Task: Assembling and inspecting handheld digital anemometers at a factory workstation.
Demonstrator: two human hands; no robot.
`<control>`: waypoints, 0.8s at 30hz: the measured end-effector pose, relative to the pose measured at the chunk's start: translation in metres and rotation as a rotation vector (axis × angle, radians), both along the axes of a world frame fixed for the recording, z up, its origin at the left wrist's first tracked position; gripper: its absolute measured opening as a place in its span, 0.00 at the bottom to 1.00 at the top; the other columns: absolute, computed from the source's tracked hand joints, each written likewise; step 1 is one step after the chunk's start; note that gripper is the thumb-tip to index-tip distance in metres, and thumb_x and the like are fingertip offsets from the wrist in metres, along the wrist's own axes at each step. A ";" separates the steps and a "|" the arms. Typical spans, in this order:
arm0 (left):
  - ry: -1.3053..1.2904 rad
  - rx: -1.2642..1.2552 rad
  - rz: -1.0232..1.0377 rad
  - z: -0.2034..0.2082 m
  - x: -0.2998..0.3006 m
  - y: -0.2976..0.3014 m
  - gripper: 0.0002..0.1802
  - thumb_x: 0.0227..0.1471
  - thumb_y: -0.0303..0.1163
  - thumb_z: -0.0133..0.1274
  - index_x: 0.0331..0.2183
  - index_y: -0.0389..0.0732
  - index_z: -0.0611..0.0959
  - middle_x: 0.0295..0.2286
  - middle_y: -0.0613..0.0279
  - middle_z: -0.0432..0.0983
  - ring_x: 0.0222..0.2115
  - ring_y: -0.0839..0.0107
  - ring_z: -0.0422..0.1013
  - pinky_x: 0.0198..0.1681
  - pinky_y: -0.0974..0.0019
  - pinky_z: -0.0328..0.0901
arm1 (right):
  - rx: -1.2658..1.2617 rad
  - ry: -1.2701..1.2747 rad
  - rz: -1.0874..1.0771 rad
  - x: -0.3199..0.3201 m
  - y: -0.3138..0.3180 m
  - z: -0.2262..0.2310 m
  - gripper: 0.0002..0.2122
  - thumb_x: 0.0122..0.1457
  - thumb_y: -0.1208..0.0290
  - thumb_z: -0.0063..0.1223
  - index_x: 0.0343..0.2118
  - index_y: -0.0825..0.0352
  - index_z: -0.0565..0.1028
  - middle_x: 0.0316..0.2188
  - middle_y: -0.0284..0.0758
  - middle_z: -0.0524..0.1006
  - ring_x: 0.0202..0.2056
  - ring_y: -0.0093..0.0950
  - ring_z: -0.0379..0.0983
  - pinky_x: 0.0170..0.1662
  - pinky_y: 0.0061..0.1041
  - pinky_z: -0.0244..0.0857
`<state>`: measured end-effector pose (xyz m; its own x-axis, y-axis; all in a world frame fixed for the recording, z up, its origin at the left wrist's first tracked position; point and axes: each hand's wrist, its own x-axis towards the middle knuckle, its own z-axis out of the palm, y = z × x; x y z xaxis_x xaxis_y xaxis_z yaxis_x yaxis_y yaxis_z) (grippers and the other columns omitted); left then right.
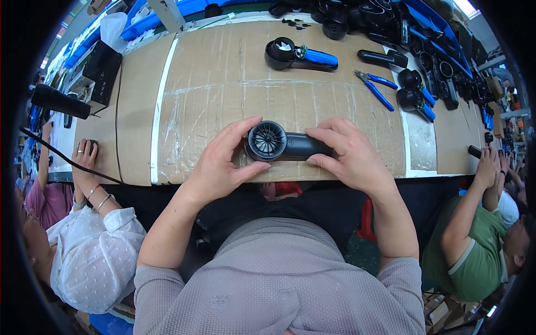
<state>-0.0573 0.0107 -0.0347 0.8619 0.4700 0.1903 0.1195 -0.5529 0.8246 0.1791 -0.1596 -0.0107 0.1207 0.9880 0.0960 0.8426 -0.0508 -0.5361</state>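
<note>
A black handheld fan point(301, 147) sits between the person's two hands, close to the near edge of the cardboard-covered surface point(212, 100), roughly midway between its near corners; whether it rests there or is slightly lifted cannot be told. The left hand point(226, 159) is half open, its thumb and fingers curled around the round grille end. The right hand point(349, 148) is partly closed, thumb and fingertips on either side of the handle. How hard either hand presses does not show.

The likeliest mishap is a slip: the casing looks smooth, and a light fingertip hold could let it roll over the near edge into the person's lap. Uneven pressure from the left hand might bend the grille's thin ribs. Towards the far edge, the opened fan point(301, 54) lies with its blue battery and board bare, so a careless knock could strain its connections. The blue-handled cutters point(379, 95), tips bare towards the right side, could nick a wrist reaching across.
</note>
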 end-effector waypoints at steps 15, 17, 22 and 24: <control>0.416 -0.398 0.057 0.042 0.001 0.005 0.42 0.49 0.41 0.72 0.59 0.32 0.74 0.49 0.44 0.76 0.44 0.61 0.76 0.47 0.64 0.73 | 0.068 0.012 -0.032 -0.023 -0.009 -0.013 0.21 0.55 0.70 0.68 0.52 0.63 0.79 0.47 0.36 0.77 0.47 0.35 0.74 0.52 0.30 0.69; 0.533 -0.441 0.057 0.044 0.000 0.006 0.43 0.49 0.43 0.72 0.59 0.31 0.74 0.48 0.44 0.76 0.43 0.61 0.76 0.45 0.65 0.73 | 0.087 0.009 -0.031 -0.024 -0.009 -0.014 0.21 0.55 0.70 0.68 0.52 0.63 0.78 0.47 0.36 0.77 0.47 0.35 0.74 0.52 0.30 0.68; 0.470 -0.534 0.012 0.034 -0.005 0.004 0.40 0.50 0.43 0.72 0.58 0.32 0.75 0.47 0.46 0.75 0.41 0.63 0.75 0.41 0.65 0.73 | 0.059 0.269 -0.065 -0.023 -0.009 -0.014 0.20 0.56 0.72 0.68 0.52 0.64 0.79 0.46 0.36 0.78 0.44 0.32 0.75 0.49 0.27 0.68; 0.360 -0.370 0.013 0.031 -0.008 -0.002 0.40 0.50 0.42 0.72 0.58 0.34 0.75 0.48 0.46 0.75 0.41 0.61 0.75 0.43 0.64 0.73 | -0.044 0.442 -0.130 -0.018 -0.007 -0.009 0.20 0.56 0.73 0.68 0.52 0.64 0.79 0.45 0.35 0.78 0.42 0.30 0.74 0.47 0.25 0.68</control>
<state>-0.0655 0.0090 -0.0042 0.8360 0.4606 -0.2981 0.4364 -0.2290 0.8701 0.1613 -0.1667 -0.0196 0.2643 0.9638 -0.0340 0.5186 -0.1718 -0.8376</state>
